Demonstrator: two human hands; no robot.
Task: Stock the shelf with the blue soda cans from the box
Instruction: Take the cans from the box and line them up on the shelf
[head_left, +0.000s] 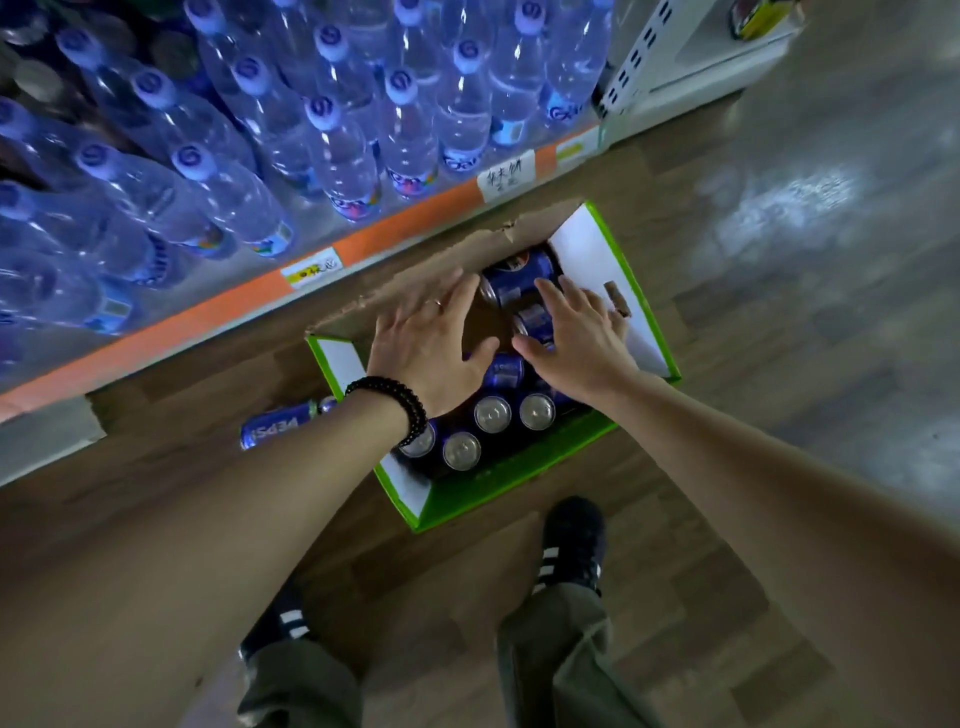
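Both hands (431, 343) over box (498, 483)

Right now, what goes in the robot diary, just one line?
phase: reaching into box | left hand: open, over cans | right hand: open, on blue cans | one can on floor

A wood-grain plank floor (701, 545) fills the near and middle ground, turning paler and glossy at far right, where a bright patch of reflected light (779, 202) lies. Far left, water bottles (332, 135) with pale caps crowd a low display edged by an orange price strip (415, 218) carrying paper labels (506, 174). A white perforated upright (639, 57) stands beyond.
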